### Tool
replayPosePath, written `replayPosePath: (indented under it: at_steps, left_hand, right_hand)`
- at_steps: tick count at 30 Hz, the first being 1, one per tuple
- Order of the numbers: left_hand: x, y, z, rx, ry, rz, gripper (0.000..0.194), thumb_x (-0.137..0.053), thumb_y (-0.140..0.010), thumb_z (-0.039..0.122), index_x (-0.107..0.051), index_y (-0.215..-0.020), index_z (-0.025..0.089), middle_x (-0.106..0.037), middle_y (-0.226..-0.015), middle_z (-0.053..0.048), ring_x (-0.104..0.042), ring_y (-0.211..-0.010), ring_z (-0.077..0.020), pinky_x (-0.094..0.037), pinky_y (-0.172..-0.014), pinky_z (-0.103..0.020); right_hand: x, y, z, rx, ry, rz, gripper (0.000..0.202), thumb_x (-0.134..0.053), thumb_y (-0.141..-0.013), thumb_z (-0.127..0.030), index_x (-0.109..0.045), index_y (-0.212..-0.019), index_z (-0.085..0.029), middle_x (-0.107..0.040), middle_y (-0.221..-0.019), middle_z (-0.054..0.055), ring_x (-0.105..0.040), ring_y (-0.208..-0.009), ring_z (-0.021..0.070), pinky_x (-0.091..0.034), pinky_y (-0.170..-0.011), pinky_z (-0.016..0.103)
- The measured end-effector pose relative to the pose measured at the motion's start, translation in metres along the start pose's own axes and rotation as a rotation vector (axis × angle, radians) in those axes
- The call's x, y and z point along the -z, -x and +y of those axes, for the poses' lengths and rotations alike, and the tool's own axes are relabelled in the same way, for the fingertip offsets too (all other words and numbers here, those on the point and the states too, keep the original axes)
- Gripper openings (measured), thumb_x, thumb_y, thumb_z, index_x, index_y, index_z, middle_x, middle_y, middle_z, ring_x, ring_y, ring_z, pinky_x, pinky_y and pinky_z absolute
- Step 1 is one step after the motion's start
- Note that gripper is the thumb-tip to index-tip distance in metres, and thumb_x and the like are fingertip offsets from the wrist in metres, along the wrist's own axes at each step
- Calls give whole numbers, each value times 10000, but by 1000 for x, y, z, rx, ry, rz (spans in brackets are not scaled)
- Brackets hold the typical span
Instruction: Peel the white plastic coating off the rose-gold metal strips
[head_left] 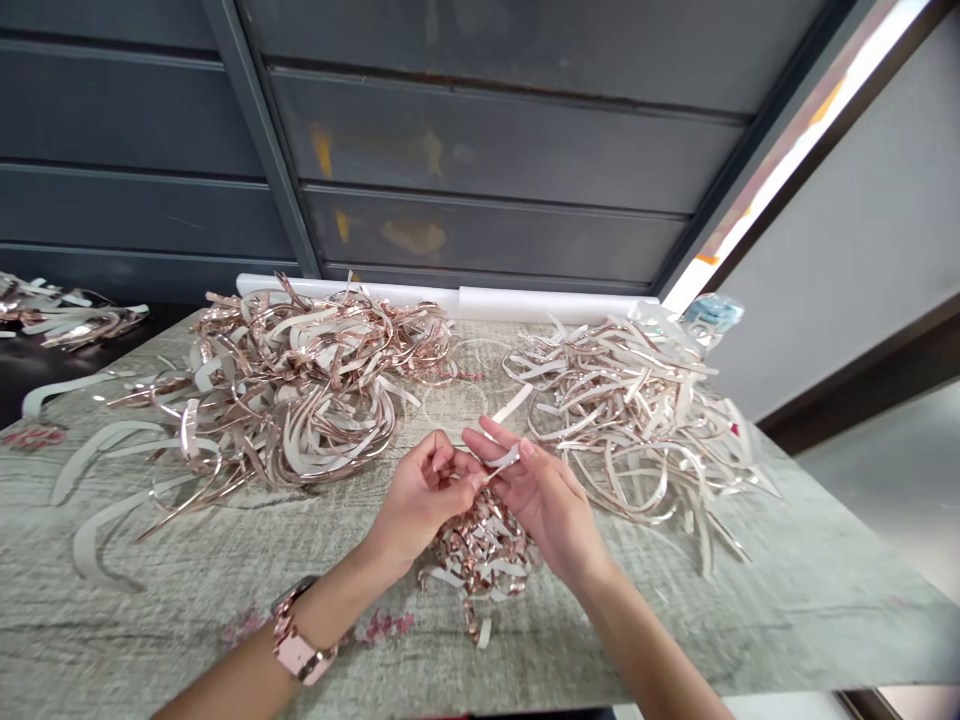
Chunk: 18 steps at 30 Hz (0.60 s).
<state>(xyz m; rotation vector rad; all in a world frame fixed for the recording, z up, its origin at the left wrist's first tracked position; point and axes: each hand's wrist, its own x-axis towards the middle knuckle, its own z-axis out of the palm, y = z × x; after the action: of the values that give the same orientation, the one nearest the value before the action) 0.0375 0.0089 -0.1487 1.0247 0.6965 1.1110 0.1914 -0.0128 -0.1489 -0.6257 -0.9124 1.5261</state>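
Observation:
A thin white and rose-gold strip (pixel 513 404) runs between my hands above the middle of the table. My left hand (pixel 435 490) pinches its near end between thumb and fingertips. My right hand (pixel 541 490) holds the strip between thumb and fingers, with some of its other fingers stretched out. Just below both hands lies a small heap of short curled pieces (pixel 487 555), partly covered by them. To the left spreads a large pile of long rose-gold and white strips (pixel 330 400). Another pile of such strips (pixel 637 400) lies to the right.
White rolls (pixel 555 304) lie along the back edge of the patterned table (pixel 225 590), against a dark panelled wall. A clear and blue plastic bag (pixel 712 315) is at the back right corner. More strips (pixel 75 315) rest on a dark surface at far left.

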Motion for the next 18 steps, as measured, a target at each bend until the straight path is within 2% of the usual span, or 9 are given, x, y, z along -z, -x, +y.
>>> replayPosePath:
  at_steps: [4,9,18]
  left_hand:
    - [2,-1,-1,-7,-12,5,509,-838,-709,265,-332,-719,217,-587,-665,51,-440,-581,-70,-349,-554,-199]
    - [3,-2,-3,-16,-17,11,517,-848,-701,272,-335,-718,215,-598,-683,46,-482,-615,-77,-381,-575,-198]
    - [6,-3,-3,-8,-28,29,497,-838,-699,258,-344,-728,217,-612,-700,42,-525,-642,-89,-427,-610,-205]
  right_hand:
    - [0,-1,-3,-36,-62,20,355,-535,-1016,-405,-727,-1253,-224,-754,-1249,101,-686,-1206,265,-433,-1140,486]
    - [1,-3,-9,-22,-108,18,356,-501,-1024,-365,-741,-1215,-184,-757,-1240,114,-646,-1269,260,-425,-1158,476]
    - [12,-7,-18,31,-92,103,356,-459,-1026,-412,-699,-1231,-247,-695,-1359,69,-572,-1354,284,-488,-1103,554]
